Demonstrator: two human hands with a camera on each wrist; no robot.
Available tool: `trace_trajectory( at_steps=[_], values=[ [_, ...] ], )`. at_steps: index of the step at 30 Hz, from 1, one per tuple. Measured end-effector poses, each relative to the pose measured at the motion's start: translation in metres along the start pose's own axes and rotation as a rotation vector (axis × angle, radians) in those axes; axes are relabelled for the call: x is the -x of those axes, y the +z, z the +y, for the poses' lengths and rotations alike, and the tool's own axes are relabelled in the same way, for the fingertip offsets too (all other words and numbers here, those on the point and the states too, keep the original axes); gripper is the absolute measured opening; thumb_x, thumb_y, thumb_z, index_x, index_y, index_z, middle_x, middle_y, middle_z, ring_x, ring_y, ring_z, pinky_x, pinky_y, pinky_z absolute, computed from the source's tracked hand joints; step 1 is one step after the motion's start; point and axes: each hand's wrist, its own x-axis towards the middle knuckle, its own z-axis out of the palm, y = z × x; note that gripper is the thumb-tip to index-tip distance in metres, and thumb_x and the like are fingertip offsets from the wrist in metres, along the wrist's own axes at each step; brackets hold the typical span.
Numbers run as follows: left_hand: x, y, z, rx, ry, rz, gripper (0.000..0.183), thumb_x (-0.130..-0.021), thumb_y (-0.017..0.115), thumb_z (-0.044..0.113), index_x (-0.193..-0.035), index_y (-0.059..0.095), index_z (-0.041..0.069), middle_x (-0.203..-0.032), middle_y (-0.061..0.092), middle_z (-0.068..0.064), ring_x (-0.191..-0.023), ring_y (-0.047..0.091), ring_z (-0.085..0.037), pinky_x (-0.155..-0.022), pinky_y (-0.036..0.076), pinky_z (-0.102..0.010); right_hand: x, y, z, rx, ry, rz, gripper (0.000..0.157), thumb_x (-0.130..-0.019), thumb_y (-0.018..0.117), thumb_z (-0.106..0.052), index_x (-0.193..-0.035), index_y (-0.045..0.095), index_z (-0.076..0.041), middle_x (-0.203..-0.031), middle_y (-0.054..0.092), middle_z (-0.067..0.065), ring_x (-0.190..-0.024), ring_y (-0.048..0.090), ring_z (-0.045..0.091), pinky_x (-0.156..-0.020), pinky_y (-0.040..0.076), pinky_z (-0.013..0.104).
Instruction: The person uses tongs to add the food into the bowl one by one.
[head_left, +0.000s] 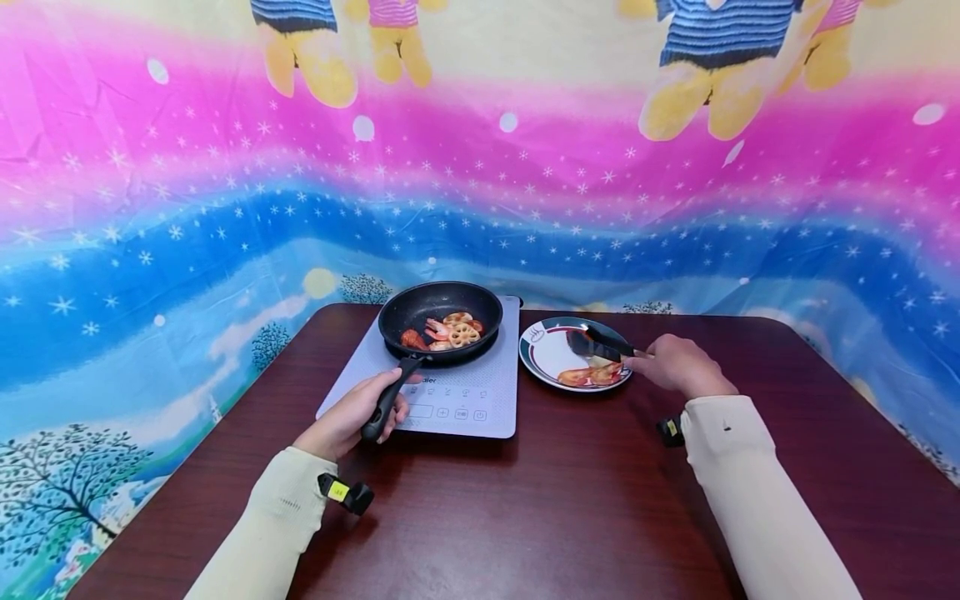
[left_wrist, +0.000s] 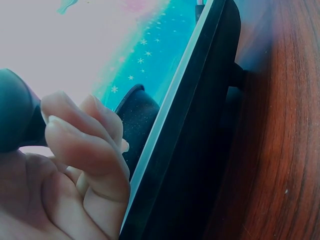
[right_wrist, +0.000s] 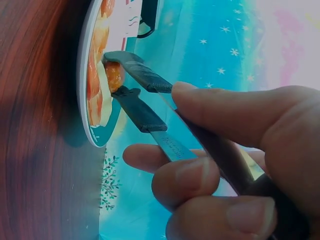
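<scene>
My left hand (head_left: 347, 414) grips the handle (head_left: 387, 407) of a black frying pan (head_left: 423, 306). In the left wrist view, the fingers (left_wrist: 85, 145) curl beside the handle's end. Inside the pan lie a lotus root slice (head_left: 464, 335), a pink-and-white shrimp-like piece and other food pieces. My right hand (head_left: 681, 365) holds black-tipped tongs (head_left: 611, 340) over a dark-rimmed plate (head_left: 550, 343). In the right wrist view, the tongs' tips stand on either side of an orange-brown food piece (right_wrist: 115, 76). Bacon-like slices (head_left: 588, 377) lie at the plate's near side.
The pan sits on a white induction cooktop (head_left: 498, 387) with touch buttons along its front. Close to its right side is the plate. Both stand on a dark wooden table (head_left: 480, 517), with a patterned cloth backdrop (head_left: 525, 192) behind. Each sleeve carries a black wrist camera.
</scene>
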Motion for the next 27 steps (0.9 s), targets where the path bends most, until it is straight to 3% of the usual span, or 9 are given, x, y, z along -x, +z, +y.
trace_trajectory(
  at_steps=[2, 5, 11, 15, 21, 27],
  values=[
    [-0.0001, 0.0001, -0.0002, 0.001, 0.001, 0.000, 0.058, -0.103, 0.033, 0.047, -0.142, 0.041, 0.005, -0.071, 0.053, -0.002, -0.050, 0.045, -0.010, -0.046, 0.041, -0.024, 0.0005, -0.0002, -0.0007, 0.006, 0.004, 0.005, 0.053, -0.094, 0.057, -0.047, -0.110, 0.067, 0.003, -0.077, 0.054, 0.011, -0.071, 0.048, 0.023, -0.058, 0.039, 0.035],
    [-0.0001, 0.0002, -0.0002, 0.000, 0.000, 0.002, 0.059, -0.103, 0.033, 0.048, -0.142, 0.041, 0.005, -0.071, 0.053, -0.002, -0.049, 0.045, -0.010, -0.046, 0.041, -0.025, 0.0029, -0.0013, -0.0016, 0.015, 0.002, 0.010, 0.049, -0.094, 0.058, -0.045, -0.108, 0.068, 0.002, -0.074, 0.052, 0.008, -0.071, 0.048, 0.023, -0.058, 0.037, 0.036],
    [0.0002, 0.0007, 0.0004, 0.000, 0.000, 0.000, 0.059, -0.103, 0.033, 0.048, -0.142, 0.041, 0.005, -0.071, 0.053, -0.002, -0.050, 0.045, -0.011, -0.046, 0.041, -0.025, 0.0044, -0.0021, -0.0021, 0.024, 0.002, 0.018, 0.053, -0.095, 0.057, -0.043, -0.119, 0.064, 0.004, -0.088, 0.061, 0.012, -0.079, 0.051, 0.027, -0.060, 0.039, 0.037],
    [-0.0001, 0.0003, -0.0001, -0.002, 0.001, -0.003, 0.059, -0.103, 0.033, 0.048, -0.142, 0.041, 0.004, -0.071, 0.053, -0.002, -0.050, 0.045, -0.011, -0.047, 0.041, -0.024, 0.0033, -0.0014, -0.0020, 0.025, -0.003, 0.024, 0.053, -0.094, 0.058, -0.043, -0.119, 0.064, 0.003, -0.089, 0.061, 0.013, -0.080, 0.051, 0.028, -0.061, 0.039, 0.037],
    [0.0007, 0.0007, -0.0006, -0.014, 0.001, -0.003, 0.059, -0.103, 0.033, 0.047, -0.142, 0.040, 0.003, -0.072, 0.053, -0.002, -0.050, 0.045, -0.011, -0.047, 0.042, -0.025, 0.0026, 0.0005, -0.0026, 0.023, -0.006, 0.037, 0.057, -0.093, 0.059, -0.046, -0.122, 0.064, 0.003, -0.109, 0.062, 0.022, -0.087, 0.052, 0.031, -0.063, 0.042, 0.040],
    [0.0001, 0.0016, -0.0007, -0.024, 0.009, -0.008, 0.060, -0.103, 0.033, 0.048, -0.142, 0.040, 0.003, -0.072, 0.053, -0.002, -0.050, 0.045, -0.011, -0.047, 0.042, -0.025, 0.0025, -0.0001, -0.0026, 0.028, -0.010, 0.047, 0.058, -0.093, 0.059, -0.046, -0.123, 0.063, 0.003, -0.116, 0.060, 0.026, -0.090, 0.053, 0.033, -0.066, 0.045, 0.043]
  ],
)
